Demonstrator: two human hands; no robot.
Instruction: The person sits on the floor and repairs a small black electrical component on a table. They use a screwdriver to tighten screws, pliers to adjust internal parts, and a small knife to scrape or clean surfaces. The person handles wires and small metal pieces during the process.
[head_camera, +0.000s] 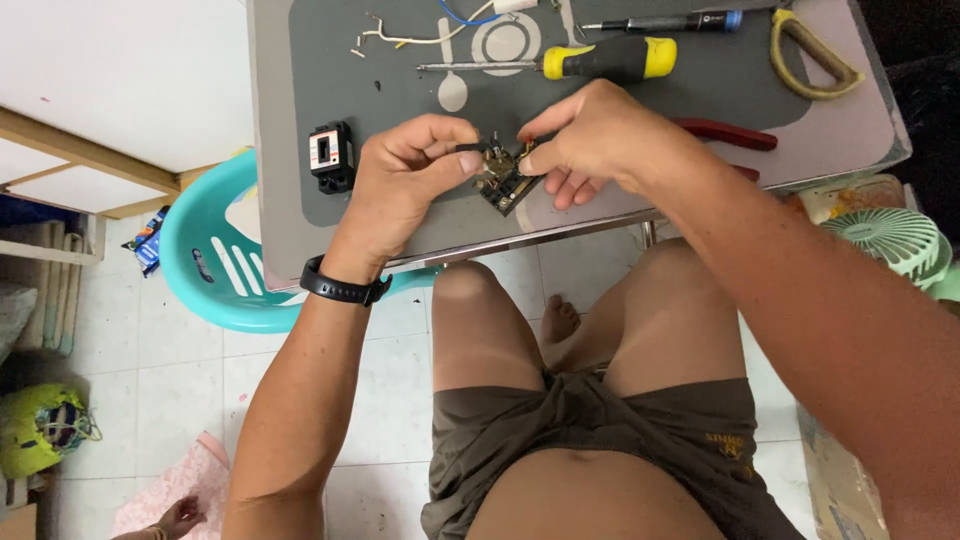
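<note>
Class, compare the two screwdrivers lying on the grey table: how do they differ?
The yellow-handled screwdriver has a thick yellow and black grip; the slim screwdriver is thin, black, with a blue end cap. The yellow-handled one lies nearer the hands. Both lie untouched, shafts pointing left.

- The small circuit board (505, 185) is mostly covered by the fingers of the left hand (410, 180) and right hand (590, 135); its parts are too small to tell.
- Right of the board, the red-handled pliers (725, 133) lie half hidden behind the right wrist.
- Above the board, a blue wire (462, 15) is cut off by the top edge.
</note>
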